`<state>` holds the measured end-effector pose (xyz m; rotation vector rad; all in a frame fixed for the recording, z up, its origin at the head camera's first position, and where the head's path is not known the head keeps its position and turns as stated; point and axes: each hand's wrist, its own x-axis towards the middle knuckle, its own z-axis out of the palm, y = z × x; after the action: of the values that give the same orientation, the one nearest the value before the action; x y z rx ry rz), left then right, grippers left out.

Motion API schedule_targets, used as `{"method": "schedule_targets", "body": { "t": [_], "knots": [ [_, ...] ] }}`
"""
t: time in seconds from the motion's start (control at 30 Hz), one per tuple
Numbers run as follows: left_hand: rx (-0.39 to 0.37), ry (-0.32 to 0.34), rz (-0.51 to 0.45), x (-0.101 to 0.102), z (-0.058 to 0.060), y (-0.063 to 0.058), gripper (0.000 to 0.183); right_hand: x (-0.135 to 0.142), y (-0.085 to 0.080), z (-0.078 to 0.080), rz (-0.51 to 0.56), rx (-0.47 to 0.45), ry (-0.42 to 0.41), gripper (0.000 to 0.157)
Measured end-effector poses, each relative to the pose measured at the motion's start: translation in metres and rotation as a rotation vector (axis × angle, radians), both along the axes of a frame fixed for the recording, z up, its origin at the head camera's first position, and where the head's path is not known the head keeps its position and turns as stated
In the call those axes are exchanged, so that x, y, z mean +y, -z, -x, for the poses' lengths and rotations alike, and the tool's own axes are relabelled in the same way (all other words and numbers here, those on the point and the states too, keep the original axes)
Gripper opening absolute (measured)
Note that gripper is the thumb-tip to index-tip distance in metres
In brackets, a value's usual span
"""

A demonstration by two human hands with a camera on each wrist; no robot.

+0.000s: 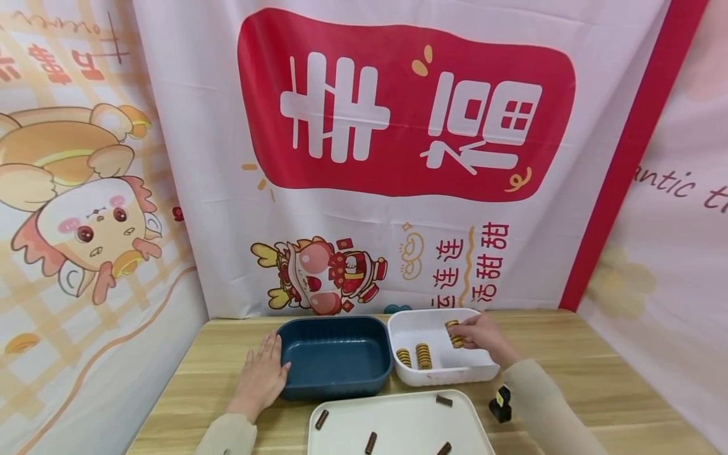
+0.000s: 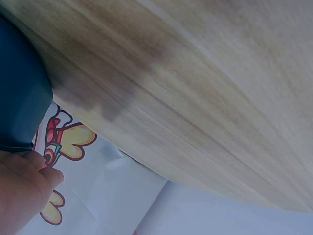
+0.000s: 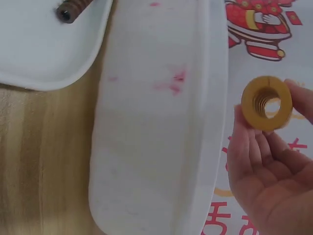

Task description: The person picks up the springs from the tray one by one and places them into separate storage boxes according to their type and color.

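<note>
My right hand pinches a yellow coil spring between thumb and fingers over the white bin. The right wrist view shows that spring end-on, its round hole facing the camera. Two more yellow springs, one shorter and one longer, lie in the left part of the white bin. My left hand rests against the left wall of the dark blue bin, its fingers extended along the outside. Close up in the left wrist view, the fingers are at the bin's rim.
In front of the bins lies a cream tray with several dark brown springs scattered on it. A small black device is beside the right sleeve. Behind the wooden table hangs a printed cloth.
</note>
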<state>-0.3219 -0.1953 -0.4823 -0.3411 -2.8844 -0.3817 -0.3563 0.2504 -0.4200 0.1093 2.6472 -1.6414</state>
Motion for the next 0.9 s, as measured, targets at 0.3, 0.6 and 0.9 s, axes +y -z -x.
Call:
{"method": "schedule_targets", "body": {
  "t": [0.3,0.6,0.9],
  "knots": [
    [-0.005,-0.004,-0.001,0.0,0.0,0.001,0.061,-0.012,0.023,0.007,-0.434,0.126,0.031,0.033],
    [-0.005,-0.001,-0.014,0.0,0.0,-0.001,0.06,-0.027,0.029,0.007,-0.673,0.082,0.038,0.04],
    [-0.01,-0.006,-0.013,0.0,-0.001,-0.001,0.061,-0.029,0.04,0.011,-0.769,0.079,0.002,0.033]
  ]
}}
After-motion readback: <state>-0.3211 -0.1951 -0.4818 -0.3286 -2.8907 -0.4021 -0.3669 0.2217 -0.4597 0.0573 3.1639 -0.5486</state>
